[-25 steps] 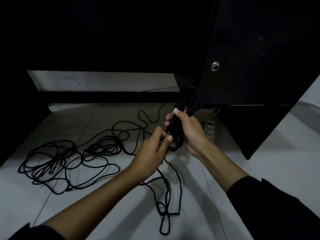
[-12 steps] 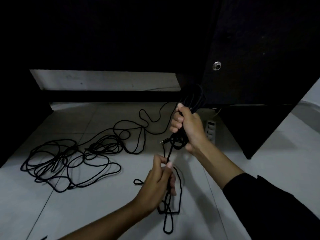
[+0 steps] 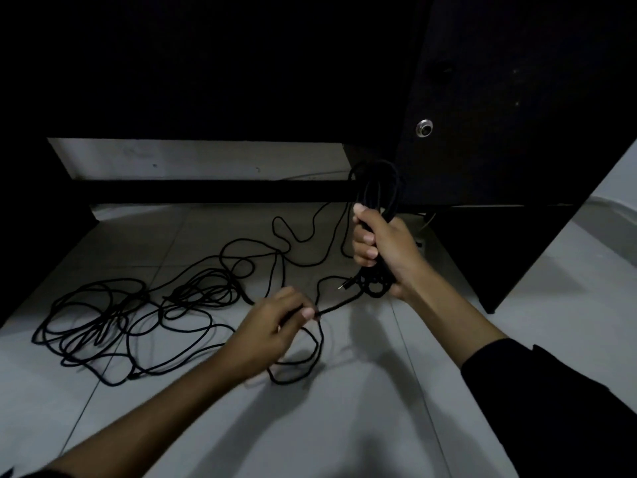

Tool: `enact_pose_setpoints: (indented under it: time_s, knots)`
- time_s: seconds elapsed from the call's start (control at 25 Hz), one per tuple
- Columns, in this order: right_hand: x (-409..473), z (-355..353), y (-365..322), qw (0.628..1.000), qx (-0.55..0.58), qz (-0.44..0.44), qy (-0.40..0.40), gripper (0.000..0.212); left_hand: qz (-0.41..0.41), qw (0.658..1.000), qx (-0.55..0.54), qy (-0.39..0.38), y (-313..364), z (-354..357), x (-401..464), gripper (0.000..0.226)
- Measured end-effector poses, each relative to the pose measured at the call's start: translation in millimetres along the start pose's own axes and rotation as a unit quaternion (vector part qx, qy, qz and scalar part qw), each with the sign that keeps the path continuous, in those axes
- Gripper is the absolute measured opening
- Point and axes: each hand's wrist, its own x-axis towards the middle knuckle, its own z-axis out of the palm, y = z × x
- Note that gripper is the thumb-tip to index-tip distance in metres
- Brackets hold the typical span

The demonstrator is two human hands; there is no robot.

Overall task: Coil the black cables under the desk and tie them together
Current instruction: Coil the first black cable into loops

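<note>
So the step in hand looks like the wrapping stage: a bunched coil of thin black cable [image 3: 375, 201] is held upright in the right hand [image 3: 386, 251], whose fingers are curled tight round the middle of the bundle, with the loops sticking up in front of the dark desk side panel [image 3: 517, 98] and a small metal plug tip [image 3: 345, 285] poking out just below the fist. A free strand of the same black cable [image 3: 336, 307] is pinched between thumb and fingertips of the left hand [image 3: 275, 327] and is drawn out taut, down and to the left of the coil. The rest, a loose tangle of black cable [image 3: 138, 312], is spread over the pale tiled floor [image 3: 344, 426] under the desk, well apart from the coil and not yet gathered. The next move probably calls for that taut strand to be carried round the waist of the bundle and tucked, with tension kept so nothing slips; the floor tangle would be left for after. Compared with half a second ago, the left hand has been swung further left and away from the coil, so the strand is stretched longer, and the loop hanging below has been dragged along with it. The right hand's clamp is unchanged.
</note>
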Motion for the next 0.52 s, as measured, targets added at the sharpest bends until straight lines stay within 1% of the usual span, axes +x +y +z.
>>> enact_pose_setpoints:
  time_s: [0.12,0.2,0.24,0.32,0.4,0.52]
  knots:
    - [-3,-2,0,0.998,-0.065,0.005,-0.023,0.023,0.069,0.997,0.016,-0.009,23,-28,23,0.018]
    - [-8,3,4,0.993,-0.11,0.004,-0.05,0.024,0.081,0.996,0.003,-0.026,42,-34,35,0.008]
    - [-12,7,5,0.989,-0.135,0.001,-0.063,0.027,0.075,0.997,-0.022,-0.028,50,-34,40,0.012]
    - [-18,17,5,0.983,-0.171,-0.005,-0.072,0.033,0.063,0.995,-0.075,-0.014,62,-31,47,0.032]
    - [-20,23,4,0.982,-0.175,-0.001,-0.067,0.036,0.066,0.997,-0.035,0.016,64,-29,54,0.047]
    - [-22,23,7,0.986,-0.142,0.021,-0.079,0.034,0.065,0.996,0.048,0.04,62,-34,61,0.062]
